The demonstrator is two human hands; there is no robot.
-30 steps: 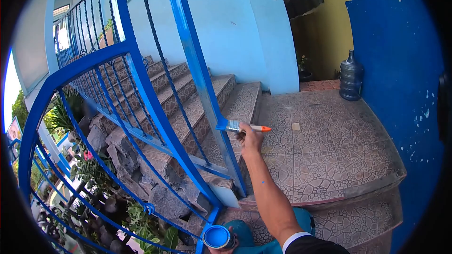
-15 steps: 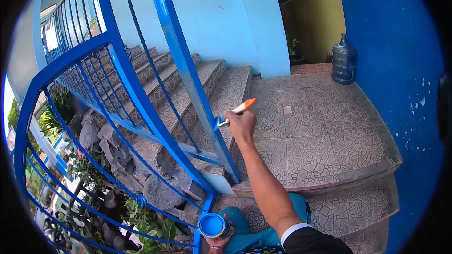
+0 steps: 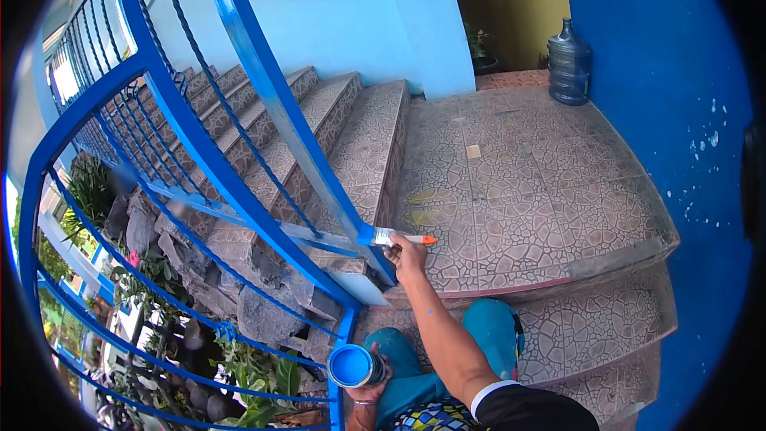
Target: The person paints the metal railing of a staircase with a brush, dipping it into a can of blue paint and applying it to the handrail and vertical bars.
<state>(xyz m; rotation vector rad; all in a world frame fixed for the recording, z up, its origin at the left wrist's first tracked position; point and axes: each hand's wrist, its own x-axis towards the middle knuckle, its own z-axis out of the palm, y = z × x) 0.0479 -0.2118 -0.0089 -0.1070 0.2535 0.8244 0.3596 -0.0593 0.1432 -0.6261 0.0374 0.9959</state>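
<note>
My right hand grips a paintbrush with a pale, orange-tipped handle. Its blue-coated bristles touch the lower part of a metal railing post, which is patchy with blue and bare greyish stretches. Low in the view, my left hand is wrapped round an open can of blue paint, beside the curved railing's bottom end. Most of the left fingers are hidden behind the can. My knees in teal trousers are bent beneath my right arm.
Curved blue railing bars run along the left, with rocks and plants beyond. Tiled stairs climb behind the post. A large water bottle stands on the tiled landing by the dark blue wall.
My right hand has moved down the post, and the brush has turned from slanting upward to nearly level. The view has shifted slightly; my left hand still holds the can.
</note>
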